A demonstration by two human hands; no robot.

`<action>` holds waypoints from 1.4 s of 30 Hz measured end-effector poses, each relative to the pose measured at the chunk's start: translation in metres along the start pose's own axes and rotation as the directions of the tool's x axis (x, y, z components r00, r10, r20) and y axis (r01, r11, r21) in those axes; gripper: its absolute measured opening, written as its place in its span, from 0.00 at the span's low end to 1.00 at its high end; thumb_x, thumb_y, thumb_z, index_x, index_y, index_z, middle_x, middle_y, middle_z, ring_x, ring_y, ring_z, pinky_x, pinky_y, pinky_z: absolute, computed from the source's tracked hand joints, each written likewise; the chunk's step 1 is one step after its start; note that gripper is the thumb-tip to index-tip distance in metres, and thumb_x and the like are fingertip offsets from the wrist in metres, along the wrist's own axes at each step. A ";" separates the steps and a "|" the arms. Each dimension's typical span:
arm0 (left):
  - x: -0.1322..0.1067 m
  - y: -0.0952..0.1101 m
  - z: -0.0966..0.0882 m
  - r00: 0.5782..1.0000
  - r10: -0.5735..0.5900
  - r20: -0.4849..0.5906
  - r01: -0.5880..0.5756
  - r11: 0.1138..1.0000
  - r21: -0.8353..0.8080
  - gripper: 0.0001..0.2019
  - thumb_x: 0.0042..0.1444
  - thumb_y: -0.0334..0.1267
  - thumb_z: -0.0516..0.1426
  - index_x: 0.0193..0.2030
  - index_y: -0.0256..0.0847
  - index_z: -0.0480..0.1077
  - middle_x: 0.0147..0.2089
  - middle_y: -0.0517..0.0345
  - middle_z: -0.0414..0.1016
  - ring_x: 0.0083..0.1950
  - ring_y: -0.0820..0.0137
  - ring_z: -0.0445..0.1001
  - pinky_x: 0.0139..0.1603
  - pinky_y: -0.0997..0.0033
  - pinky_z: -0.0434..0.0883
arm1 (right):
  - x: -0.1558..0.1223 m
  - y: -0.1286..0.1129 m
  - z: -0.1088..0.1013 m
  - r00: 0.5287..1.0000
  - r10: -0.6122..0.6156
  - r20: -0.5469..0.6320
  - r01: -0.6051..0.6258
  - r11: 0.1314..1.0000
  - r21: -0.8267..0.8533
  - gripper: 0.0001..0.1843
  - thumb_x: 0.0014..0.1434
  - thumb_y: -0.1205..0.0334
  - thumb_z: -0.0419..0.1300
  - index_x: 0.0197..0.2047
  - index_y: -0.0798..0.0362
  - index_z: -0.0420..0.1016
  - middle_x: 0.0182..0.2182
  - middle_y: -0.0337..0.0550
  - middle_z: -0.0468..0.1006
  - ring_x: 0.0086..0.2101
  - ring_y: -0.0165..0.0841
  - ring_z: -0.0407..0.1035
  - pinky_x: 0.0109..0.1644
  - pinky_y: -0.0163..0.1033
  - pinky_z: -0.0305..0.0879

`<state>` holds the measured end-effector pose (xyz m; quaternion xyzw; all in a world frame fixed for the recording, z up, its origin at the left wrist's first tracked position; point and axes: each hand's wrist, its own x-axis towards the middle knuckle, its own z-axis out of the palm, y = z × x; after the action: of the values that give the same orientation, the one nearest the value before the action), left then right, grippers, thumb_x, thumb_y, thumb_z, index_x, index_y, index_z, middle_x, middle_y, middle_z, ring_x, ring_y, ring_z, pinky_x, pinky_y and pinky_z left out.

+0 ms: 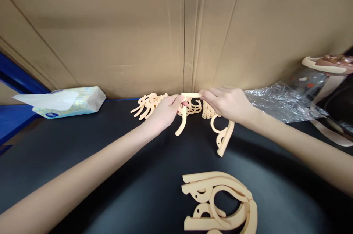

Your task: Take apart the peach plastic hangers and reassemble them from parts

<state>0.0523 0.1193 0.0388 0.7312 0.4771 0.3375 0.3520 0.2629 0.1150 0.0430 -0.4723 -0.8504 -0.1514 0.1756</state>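
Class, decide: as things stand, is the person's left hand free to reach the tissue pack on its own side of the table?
Probably not at once: the left hand is pinching a curved wooden piece. The black table toward the tissue pack looks unobstructed.

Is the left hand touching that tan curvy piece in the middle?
Touching. The head view shows the left hand with its fingers pinched on the tan curved piece, no gap; the right hand grips its top bar.

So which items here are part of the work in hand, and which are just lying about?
In hand:
- left hand and right hand, both gripping a tan hook-shaped piece
- curved bracket piece hanging under the right hand
- loose tan pieces by the cardboard wall
- stacked tan pieces in front

Lying about:
- tissue pack
- clear plastic bag
- cardboard wall
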 end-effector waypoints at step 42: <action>-0.005 0.001 -0.017 0.926 -0.129 0.356 0.351 0.644 -0.679 0.04 0.58 0.28 0.59 0.32 0.36 0.72 0.53 0.50 0.77 0.51 0.63 0.78 0.56 0.64 0.73 | -0.008 0.022 0.008 0.812 0.564 0.150 -0.342 0.252 0.905 0.16 0.43 0.56 0.72 0.30 0.51 0.71 0.30 0.42 0.81 0.32 0.34 0.75 0.32 0.38 0.69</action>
<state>0.0375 0.1180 0.0476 0.4975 0.3414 0.3444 0.7193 0.2840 0.1235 0.0345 -0.5055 -0.5945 0.3419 0.5236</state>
